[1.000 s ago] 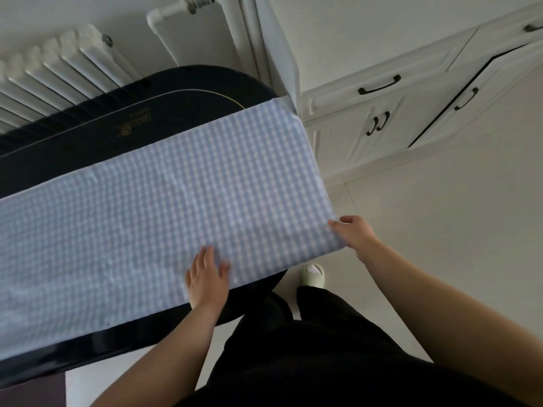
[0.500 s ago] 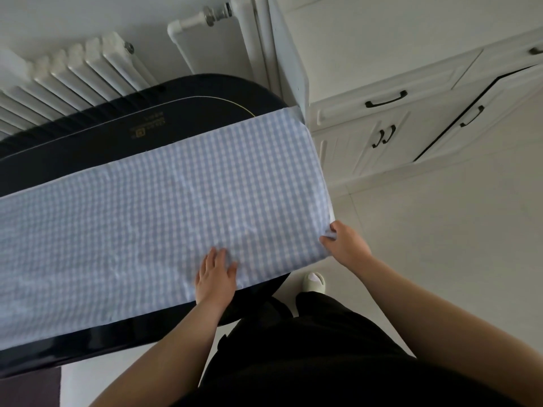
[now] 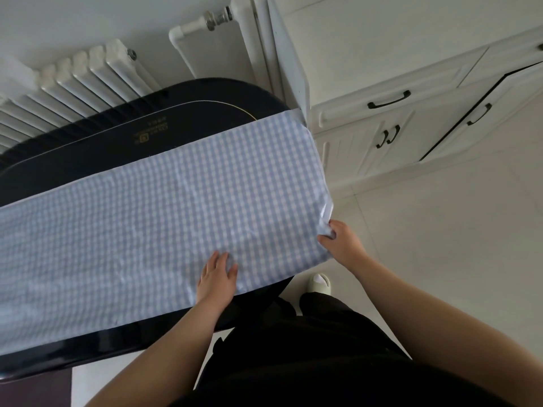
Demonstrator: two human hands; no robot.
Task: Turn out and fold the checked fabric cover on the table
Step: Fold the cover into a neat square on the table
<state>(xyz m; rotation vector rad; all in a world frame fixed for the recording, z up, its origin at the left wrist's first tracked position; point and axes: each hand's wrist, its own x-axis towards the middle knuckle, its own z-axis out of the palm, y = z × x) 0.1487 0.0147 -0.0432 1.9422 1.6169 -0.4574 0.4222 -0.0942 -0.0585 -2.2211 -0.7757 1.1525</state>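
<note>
The blue-and-white checked fabric cover (image 3: 152, 218) lies spread flat across the dark oval table (image 3: 102, 148), reaching from the left edge of view to the table's right end. My left hand (image 3: 216, 279) rests flat on the cloth near its front edge, fingers apart. At the cover's right end, my right hand (image 3: 342, 240) pinches the near right corner, which is lifted and bunched a little off the table's edge.
A white radiator (image 3: 88, 74) stands behind the table on the left. White cabinets with black handles (image 3: 388, 101) run along the right. A pale tiled floor (image 3: 440, 245) spreads to the right, and my slippered foot (image 3: 318, 282) shows beside the table's end.
My right hand has closed on the cover's right corner and lifted it slightly. The left hand stays flat on the cloth. My view has shifted a little down and left.
</note>
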